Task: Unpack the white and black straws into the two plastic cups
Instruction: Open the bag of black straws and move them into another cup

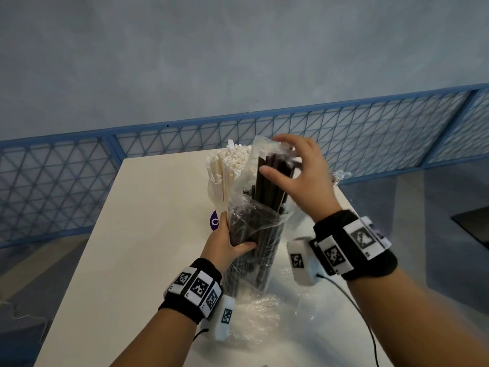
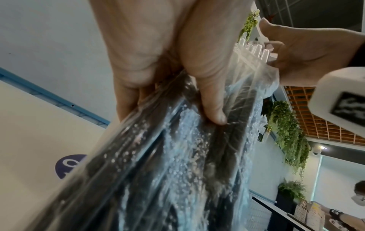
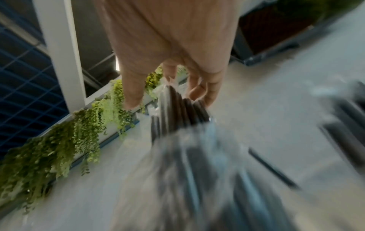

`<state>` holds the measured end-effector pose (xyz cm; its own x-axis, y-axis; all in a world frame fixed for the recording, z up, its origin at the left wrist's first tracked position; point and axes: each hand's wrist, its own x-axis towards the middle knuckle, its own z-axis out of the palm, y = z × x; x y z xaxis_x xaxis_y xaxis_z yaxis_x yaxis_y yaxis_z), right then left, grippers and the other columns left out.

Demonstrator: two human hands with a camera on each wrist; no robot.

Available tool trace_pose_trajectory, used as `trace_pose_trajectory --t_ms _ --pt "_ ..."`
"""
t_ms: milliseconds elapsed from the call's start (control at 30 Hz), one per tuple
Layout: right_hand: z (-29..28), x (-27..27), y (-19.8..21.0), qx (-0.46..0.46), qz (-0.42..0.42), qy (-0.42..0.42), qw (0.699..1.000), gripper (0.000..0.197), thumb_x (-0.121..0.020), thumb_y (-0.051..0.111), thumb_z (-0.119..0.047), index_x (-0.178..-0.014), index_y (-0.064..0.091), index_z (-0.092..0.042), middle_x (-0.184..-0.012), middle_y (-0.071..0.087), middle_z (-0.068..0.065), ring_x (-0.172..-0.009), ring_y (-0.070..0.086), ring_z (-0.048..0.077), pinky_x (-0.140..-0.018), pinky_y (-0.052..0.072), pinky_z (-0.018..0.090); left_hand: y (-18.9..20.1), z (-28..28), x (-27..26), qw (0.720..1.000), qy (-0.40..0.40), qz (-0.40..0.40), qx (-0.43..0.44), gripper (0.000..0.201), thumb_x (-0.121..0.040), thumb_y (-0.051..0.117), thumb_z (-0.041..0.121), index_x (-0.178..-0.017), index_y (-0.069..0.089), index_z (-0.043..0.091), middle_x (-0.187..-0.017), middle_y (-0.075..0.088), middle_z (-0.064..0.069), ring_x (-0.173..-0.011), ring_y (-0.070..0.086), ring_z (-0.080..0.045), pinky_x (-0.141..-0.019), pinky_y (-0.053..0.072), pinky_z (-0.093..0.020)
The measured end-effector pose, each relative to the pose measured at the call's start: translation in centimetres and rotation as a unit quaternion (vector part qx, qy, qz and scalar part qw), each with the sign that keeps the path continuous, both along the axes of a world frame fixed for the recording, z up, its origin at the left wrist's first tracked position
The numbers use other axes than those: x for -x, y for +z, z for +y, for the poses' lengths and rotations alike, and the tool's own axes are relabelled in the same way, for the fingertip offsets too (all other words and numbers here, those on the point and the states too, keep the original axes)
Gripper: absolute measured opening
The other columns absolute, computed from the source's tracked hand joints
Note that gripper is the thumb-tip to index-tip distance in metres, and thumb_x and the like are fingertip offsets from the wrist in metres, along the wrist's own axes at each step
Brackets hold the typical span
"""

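Observation:
Black straws (image 1: 270, 186) stand in a clear plastic bag (image 1: 262, 149), which sits in a clear plastic cup (image 1: 251, 271) on the white table (image 1: 132, 234). My left hand (image 1: 227, 239) grips the cup's upper part, thumb (image 2: 213, 112) pressed on the crinkled plastic over the black straws (image 2: 233, 125). My right hand (image 1: 275, 157) holds the top of the bag, thumb in front and fingers behind the tips of the black straws (image 3: 183, 112). White straws (image 1: 232, 165) stand upright just behind; their cup is mostly hidden.
Crumpled clear wrap (image 1: 264, 313) lies on the table in front of the cup, and more plastic (image 1: 341, 176) sits near the far right edge. A purple sticker (image 1: 213, 221) marks the tabletop. A blue mesh fence (image 1: 370, 133) runs behind the table.

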<state>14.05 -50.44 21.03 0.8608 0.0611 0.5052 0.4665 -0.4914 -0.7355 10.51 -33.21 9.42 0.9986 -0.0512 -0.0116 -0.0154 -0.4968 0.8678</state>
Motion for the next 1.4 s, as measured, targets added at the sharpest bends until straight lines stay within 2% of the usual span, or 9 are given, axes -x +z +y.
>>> trace_pose_trajectory --t_ms 167,267,367,567,833,1033,1133,1300,1400 --pt "2.2 1.3 -4.5 -0.153 0.074 -0.084 0.982 0.089 -0.067 0.081 -0.032 -0.139 0.029 -0.022 -0.129 0.041 0.0 -0.115 0.047 0.01 -0.1 0.047 0.03 -0.1 -0.4 0.0 1.0 0.013 -0.011 -0.009 0.077 -0.071 0.078 0.022 -0.132 0.032 0.017 -0.12 0.06 -0.003 -0.11 0.058 -0.019 -0.084 0.041 -0.021" --pt "3.3 1.3 -5.6 -0.157 0.113 -0.092 0.977 0.082 -0.066 0.082 -0.032 -0.132 0.036 -0.017 -0.124 0.053 0.002 -0.112 0.053 0.015 -0.099 0.047 0.033 0.0 -0.5 0.1 1.0 0.013 -0.006 -0.003 0.079 -0.072 0.078 0.02 -0.135 0.03 0.018 -0.124 0.059 -0.003 -0.113 0.057 -0.019 -0.087 0.042 -0.022" --pt "3.8 0.9 -5.1 -0.161 0.141 -0.096 0.972 0.08 -0.065 0.083 -0.031 -0.129 0.037 -0.015 -0.115 0.056 -0.003 -0.103 0.055 0.011 -0.088 0.046 0.022 0.0 -0.7 0.2 1.0 0.007 -0.001 -0.008 0.083 -0.073 0.077 0.022 -0.138 0.027 0.017 -0.127 0.057 -0.004 -0.115 0.056 -0.019 -0.091 0.043 -0.024" --pt "4.3 -0.1 -4.4 -0.139 0.125 -0.147 0.971 0.059 -0.068 0.078 -0.026 -0.117 0.048 -0.011 -0.104 0.065 0.004 -0.09 0.06 0.018 -0.076 0.047 0.025 0.0 -0.9 0.3 1.0 0.012 -0.009 -0.01 0.075 -0.072 0.078 0.023 -0.131 0.031 0.016 -0.122 0.059 -0.004 -0.111 0.058 -0.02 -0.085 0.042 -0.022" --pt "3.9 -0.9 -2.2 -0.263 0.106 -0.086 0.955 0.024 -0.071 0.073 -0.016 -0.094 0.067 -0.008 -0.087 0.071 0.005 -0.083 0.068 0.019 -0.082 0.056 0.043 -0.4 0.0 -0.2 0.999 0.028 0.007 0.042 0.076 -0.072 0.078 0.024 -0.131 0.031 0.019 -0.113 0.055 0.007 -0.105 0.055 -0.013 -0.086 0.042 -0.023" --pt "2.6 -0.9 -1.9 -0.245 0.156 0.034 0.956 0.036 -0.072 0.076 -0.02 -0.105 0.066 -0.007 -0.1 0.072 0.006 -0.096 0.068 0.017 -0.09 0.054 0.04 -0.7 0.3 -0.3 0.998 0.032 0.005 0.047 0.081 -0.07 0.079 0.025 -0.134 0.031 0.017 -0.115 0.055 0.006 -0.107 0.054 -0.014 -0.093 0.043 -0.028" --pt "2.3 -0.7 -1.9 -0.199 0.185 0.07 0.96 0.028 -0.075 0.075 -0.013 -0.101 0.068 -0.008 -0.098 0.073 0.003 -0.092 0.069 0.014 -0.089 0.055 0.034 -0.6 0.2 -0.4 0.998 0.027 0.007 0.047 0.075 -0.07 0.079 0.024 -0.129 0.033 0.02 -0.113 0.056 0.006 -0.105 0.054 -0.013 -0.091 0.043 -0.027" --pt "2.3 -0.8 -0.6 -0.288 0.166 0.056 0.941 0.017 -0.078 0.071 -0.006 -0.095 0.069 -0.006 -0.089 0.071 -0.001 -0.085 0.068 0.007 -0.083 0.054 0.026 -0.5 0.3 -0.5 0.998 0.023 0.014 0.054 0.074 -0.071 0.079 0.025 -0.128 0.033 0.022 -0.113 0.056 0.006 -0.106 0.054 -0.015 -0.089 0.042 -0.026" --pt "1.4 -1.6 1.6 -0.341 0.143 0.032 0.929 0.012 -0.076 0.073 -0.008 -0.085 0.065 -0.008 -0.081 0.066 0.003 -0.079 0.065 0.015 -0.079 0.055 0.03 -0.5 0.5 -0.3 0.998 0.026 0.017 0.062 0.076 -0.071 0.079 0.024 -0.131 0.032 0.021 -0.114 0.055 0.007 -0.106 0.053 -0.014 -0.089 0.04 -0.025"
